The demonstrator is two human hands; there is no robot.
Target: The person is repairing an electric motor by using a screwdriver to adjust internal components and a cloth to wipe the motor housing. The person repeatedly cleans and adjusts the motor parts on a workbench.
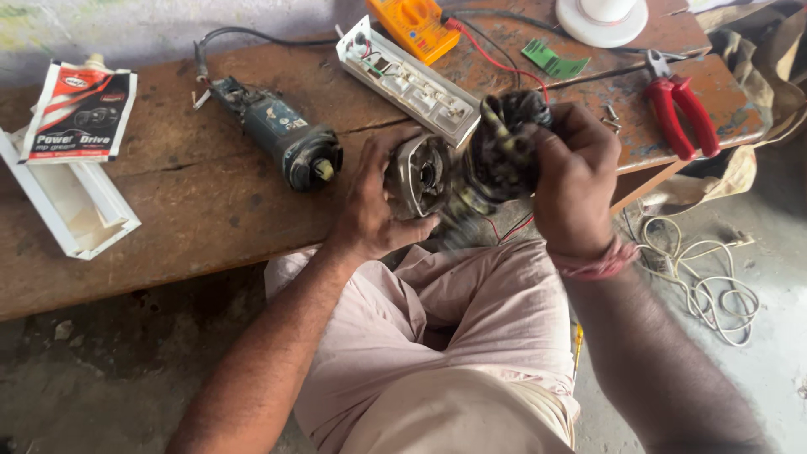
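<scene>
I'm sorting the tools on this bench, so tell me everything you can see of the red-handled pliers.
The pliers lie flat near the right end of the worn wooden bench, metal jaws pointing away from the person, the two red-sleeved handles slightly spread toward the bench edge. No hand touches them. Small metal screws lie just to their left.

head | looks steeply down | close over wooden bench [210, 210]

pale pink trousers [471, 336], red wrist thread [593, 265]

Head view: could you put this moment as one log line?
left hand: holds grey metal housing | right hand: grips dark motor winding | bench: blue power tool body, red pliers
</scene>
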